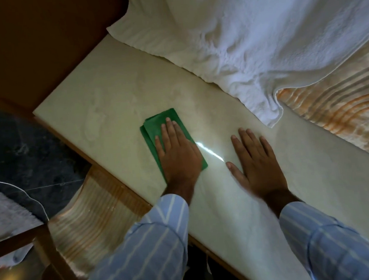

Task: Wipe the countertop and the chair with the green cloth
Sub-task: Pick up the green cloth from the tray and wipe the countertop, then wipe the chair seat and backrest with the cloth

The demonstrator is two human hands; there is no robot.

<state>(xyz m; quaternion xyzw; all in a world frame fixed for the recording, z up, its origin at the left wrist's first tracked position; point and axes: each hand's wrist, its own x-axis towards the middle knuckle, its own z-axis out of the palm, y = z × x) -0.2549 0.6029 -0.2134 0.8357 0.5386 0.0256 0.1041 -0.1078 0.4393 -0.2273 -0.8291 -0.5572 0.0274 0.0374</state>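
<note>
A pale marble-like countertop [112,88] runs diagonally from upper left to lower right. On it lies the folded green cloth [155,124], pressed flat under my left hand [177,154], whose fingers are spread over its near half. My right hand [256,156] rests flat on the bare countertop just right of the cloth, fingers apart, holding nothing. A wooden chair [44,252] shows partly at the lower left, below the counter's edge.
A large white towel [248,33] is draped over the counter's far side. Striped orange-and-white fabric [332,109] lies to the right, and similar fabric [89,215] hangs below the counter. Dark floor and a white rug [4,211] are at left.
</note>
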